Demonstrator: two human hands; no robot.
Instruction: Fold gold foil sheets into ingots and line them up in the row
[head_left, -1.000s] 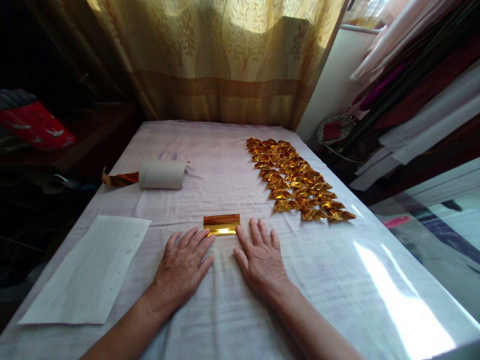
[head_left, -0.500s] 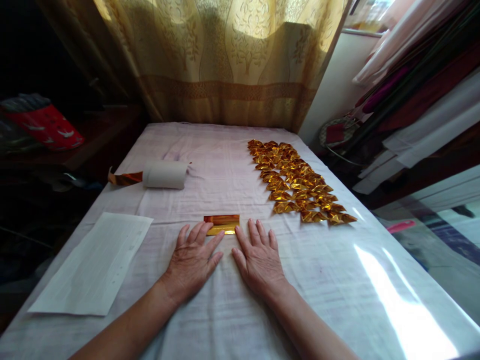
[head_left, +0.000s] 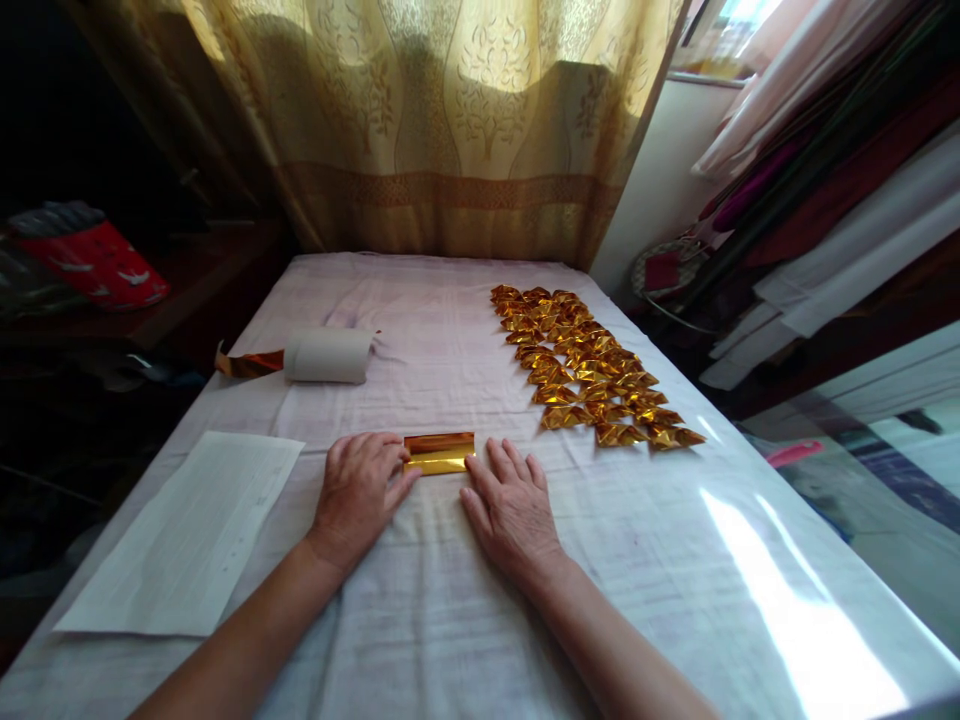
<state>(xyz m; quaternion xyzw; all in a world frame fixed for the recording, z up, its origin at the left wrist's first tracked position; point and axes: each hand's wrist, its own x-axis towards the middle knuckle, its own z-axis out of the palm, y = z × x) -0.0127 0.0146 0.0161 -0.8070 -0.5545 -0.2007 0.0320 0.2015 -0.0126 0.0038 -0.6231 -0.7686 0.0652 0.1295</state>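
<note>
The white cloth (head_left: 420, 600) is covering the table under both hands, and its far edge is running well beyond the fingertips, just before a gold curtain (head_left: 465, 120). To the left of the left hand (head_left: 360, 490), the cloth's edge is slanting past a sheet of paper (head_left: 187, 530), which is lying near the left forearm. To the right of the right hand (head_left: 517, 510), plain cloth is stretching to the slanting right edge, where a bright patch of sunlight (head_left: 810, 600) is falling. Between the two hands, a strip of cloth is showing and widening toward the wrists. Straight ahead of the hands, more cloth is spreading between a white roll (head_left: 330, 356), lying on its side beyond the left hand, and rows of folded gold pieces (head_left: 592, 365), sitting beyond the right hand and farther right. A coppery strip (head_left: 251, 366) is poking out at the roll's left end.

The gold foil (head_left: 439, 453) is lying flat on the cloth just ahead of the gap between the hands, its long sides running crosswise. The left hand is bending its fingers at the foil's left end, thumb apart from the fingertips near the lower corner; whether it is gripping the foil, I cannot tell. The right hand is resting palm down, fingers stretched and slightly spread, holding nothing, its index fingertip being at the foil's lower right corner.
</note>
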